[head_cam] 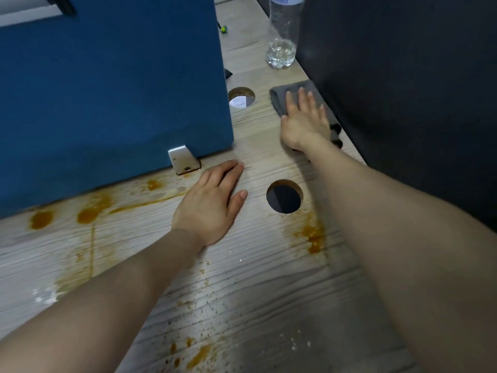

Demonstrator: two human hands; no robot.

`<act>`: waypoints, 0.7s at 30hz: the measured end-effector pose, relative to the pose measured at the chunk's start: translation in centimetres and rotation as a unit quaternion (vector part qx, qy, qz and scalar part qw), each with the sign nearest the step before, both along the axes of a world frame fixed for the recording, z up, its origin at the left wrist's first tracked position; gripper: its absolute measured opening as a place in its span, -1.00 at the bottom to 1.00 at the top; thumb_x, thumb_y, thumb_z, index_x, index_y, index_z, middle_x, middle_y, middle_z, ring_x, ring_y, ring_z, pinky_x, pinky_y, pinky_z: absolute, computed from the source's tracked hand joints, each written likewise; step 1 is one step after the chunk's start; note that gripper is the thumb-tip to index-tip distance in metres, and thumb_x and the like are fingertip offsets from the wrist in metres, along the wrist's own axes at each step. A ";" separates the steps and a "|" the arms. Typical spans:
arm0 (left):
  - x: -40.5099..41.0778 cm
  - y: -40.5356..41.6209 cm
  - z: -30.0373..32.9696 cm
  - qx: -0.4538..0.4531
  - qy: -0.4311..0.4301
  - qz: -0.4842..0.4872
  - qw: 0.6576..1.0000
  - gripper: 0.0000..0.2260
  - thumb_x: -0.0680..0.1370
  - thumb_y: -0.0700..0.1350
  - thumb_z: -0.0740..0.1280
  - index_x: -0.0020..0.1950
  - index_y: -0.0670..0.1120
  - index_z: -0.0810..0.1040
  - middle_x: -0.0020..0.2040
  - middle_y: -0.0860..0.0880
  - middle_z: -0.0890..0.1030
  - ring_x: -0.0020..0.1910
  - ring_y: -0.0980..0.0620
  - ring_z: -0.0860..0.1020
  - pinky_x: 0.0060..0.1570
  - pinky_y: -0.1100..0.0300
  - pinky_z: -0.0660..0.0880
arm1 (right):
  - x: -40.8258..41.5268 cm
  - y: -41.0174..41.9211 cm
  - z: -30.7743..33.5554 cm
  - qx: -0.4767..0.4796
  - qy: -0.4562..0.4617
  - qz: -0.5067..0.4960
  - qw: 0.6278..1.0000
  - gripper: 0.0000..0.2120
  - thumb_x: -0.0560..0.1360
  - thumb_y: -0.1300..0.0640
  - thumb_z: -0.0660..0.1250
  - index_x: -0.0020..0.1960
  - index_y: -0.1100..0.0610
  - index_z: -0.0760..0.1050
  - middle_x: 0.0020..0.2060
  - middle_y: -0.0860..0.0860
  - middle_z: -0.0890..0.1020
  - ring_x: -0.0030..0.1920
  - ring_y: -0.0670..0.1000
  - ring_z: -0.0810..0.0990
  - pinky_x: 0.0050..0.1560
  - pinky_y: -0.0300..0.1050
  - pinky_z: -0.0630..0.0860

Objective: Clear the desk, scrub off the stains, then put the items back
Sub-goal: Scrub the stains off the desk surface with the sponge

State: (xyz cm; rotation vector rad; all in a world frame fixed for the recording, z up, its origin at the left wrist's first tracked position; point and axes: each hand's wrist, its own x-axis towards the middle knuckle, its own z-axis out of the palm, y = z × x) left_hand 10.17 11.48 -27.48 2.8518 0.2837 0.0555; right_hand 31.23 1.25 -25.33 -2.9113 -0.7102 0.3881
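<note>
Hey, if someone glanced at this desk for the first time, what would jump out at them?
Probably the orange-brown stains splashed along the foot of the blue partition and across the near part of the desk. Next, the right hand pressing flat on a grey cloth farther back, while the left hand rests flat beside a round cable hole.

A blue partition panel stands in front of me, held by a small metal bracket at its base. Right of the panel, a dark wall or screen rises; I can't tell which. Above the panel's top left corner runs a pale strip, perhaps a window frame.
</note>
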 end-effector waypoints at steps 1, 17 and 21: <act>0.0 0.0 0.0 0.000 0.001 0.000 1.000 -0.50 0.62 0.17 -0.03 0.52 0.00 0.15 0.47 0.08 0.22 0.41 0.10 0.14 0.39 0.24 0.08 | -1.3 0.6 0.1 0.008 -0.005 0.031 0.999 -0.47 0.65 0.04 -0.10 0.55 0.03 -0.23 0.53 0.02 -0.23 0.52 0.02 -0.26 0.48 0.00 -0.25; 0.0 -0.2 0.5 0.008 -0.002 -0.004 1.000 -0.45 0.59 0.18 -0.08 0.51 -0.04 0.18 0.44 0.02 0.26 0.39 0.04 0.19 0.39 0.21 0.09 | -5.1 -0.2 -0.1 0.044 -0.020 0.148 0.988 -0.49 0.65 0.08 -0.06 0.55 -0.08 -0.15 0.54 -0.06 -0.18 0.52 -0.01 -0.24 0.47 0.01 -0.26; 0.0 -0.2 0.4 0.007 -0.002 -0.005 1.000 -0.50 0.62 0.14 -0.03 0.51 -0.04 0.19 0.44 0.01 0.26 0.39 0.03 0.20 0.39 0.21 0.09 | -5.1 -1.3 0.1 0.054 0.008 0.213 0.976 -0.50 0.65 0.10 -0.02 0.54 -0.12 -0.09 0.54 -0.10 -0.13 0.52 -0.03 -0.21 0.47 0.00 -0.25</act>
